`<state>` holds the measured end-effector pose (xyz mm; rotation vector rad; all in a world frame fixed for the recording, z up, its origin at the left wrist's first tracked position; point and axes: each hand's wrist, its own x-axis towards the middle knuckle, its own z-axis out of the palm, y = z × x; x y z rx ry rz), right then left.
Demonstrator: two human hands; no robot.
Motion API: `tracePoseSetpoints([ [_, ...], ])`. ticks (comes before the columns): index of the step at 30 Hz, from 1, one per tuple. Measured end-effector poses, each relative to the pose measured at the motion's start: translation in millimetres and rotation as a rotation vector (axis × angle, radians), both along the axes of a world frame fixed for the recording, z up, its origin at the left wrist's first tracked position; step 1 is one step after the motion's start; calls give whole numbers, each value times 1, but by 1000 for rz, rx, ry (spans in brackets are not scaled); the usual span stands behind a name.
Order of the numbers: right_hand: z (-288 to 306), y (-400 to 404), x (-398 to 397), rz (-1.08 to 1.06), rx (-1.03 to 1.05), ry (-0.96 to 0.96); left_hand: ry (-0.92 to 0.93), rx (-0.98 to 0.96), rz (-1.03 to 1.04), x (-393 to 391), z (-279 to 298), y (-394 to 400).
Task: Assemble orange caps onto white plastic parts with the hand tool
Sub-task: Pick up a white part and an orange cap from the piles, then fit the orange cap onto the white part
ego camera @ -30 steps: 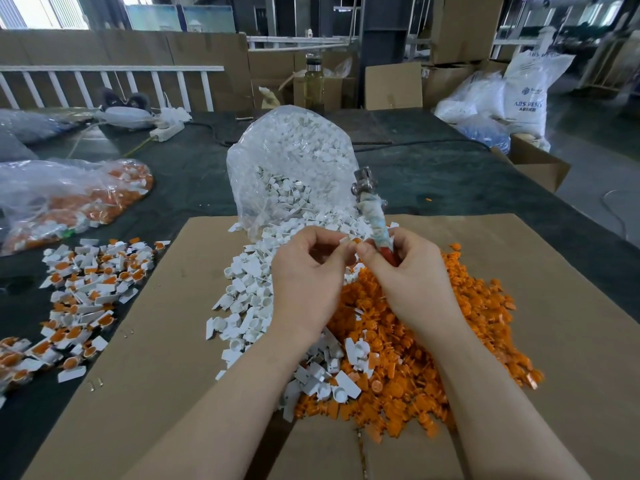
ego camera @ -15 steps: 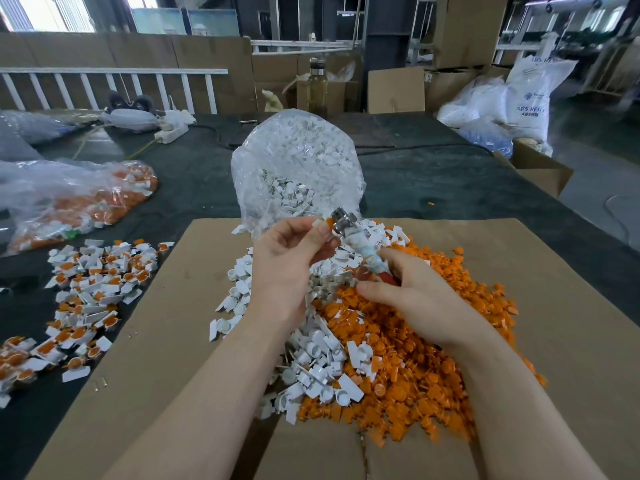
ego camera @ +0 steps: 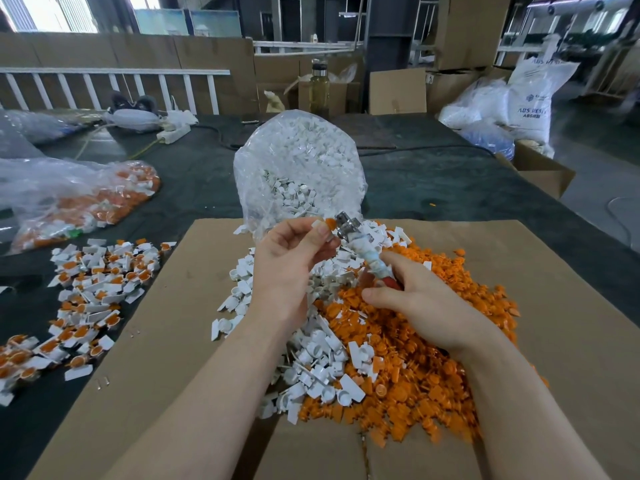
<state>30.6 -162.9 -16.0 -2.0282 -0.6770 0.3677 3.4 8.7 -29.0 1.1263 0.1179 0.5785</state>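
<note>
My left hand (ego camera: pixel 291 258) pinches a white plastic part with an orange cap (ego camera: pixel 325 224) between thumb and fingers, lifted above the piles. My right hand (ego camera: pixel 412 299) grips the hand tool (ego camera: pixel 363 251) by its red handle; its metal head touches the orange cap. A heap of loose orange caps (ego camera: pixel 415 368) lies on the cardboard sheet (ego camera: pixel 554 306) under my right hand. Loose white parts (ego camera: pixel 311 362) spill beside it from a clear bag (ego camera: pixel 298 168).
Assembled white-and-orange pieces (ego camera: pixel 90 289) lie scattered at the left on the dark table (ego camera: pixel 433 181). A clear bag of orange and white pieces (ego camera: pixel 86 199) sits at the far left. A bottle (ego camera: pixel 319 88), cardboard boxes and white sacks (ego camera: pixel 526 98) stand at the back.
My left hand has risen and drawn away from my right hand with the part. The tool has tilted left so that its metal head meets the orange cap.
</note>
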Motion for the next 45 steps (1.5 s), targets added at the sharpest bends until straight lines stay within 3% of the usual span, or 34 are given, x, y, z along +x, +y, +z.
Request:
tracePoseSetpoints([
  [15, 4, 1, -4, 55, 13, 27, -50, 14, -40, -2, 1, 1],
  [25, -6, 7, -1, -11, -68, -287, -37, -32, -52, -3, 4, 2],
  [38, -12, 16, 0, -71, -135, -403, 37, -96, -55, -4, 10, 4],
  [42, -14, 14, 1, -132, -226, -433, 143, 79, 55, -4, 11, 25],
  [45, -15, 10, 3, -199, -323, -537, 335, 391, 317, -7, 6, 58],
])
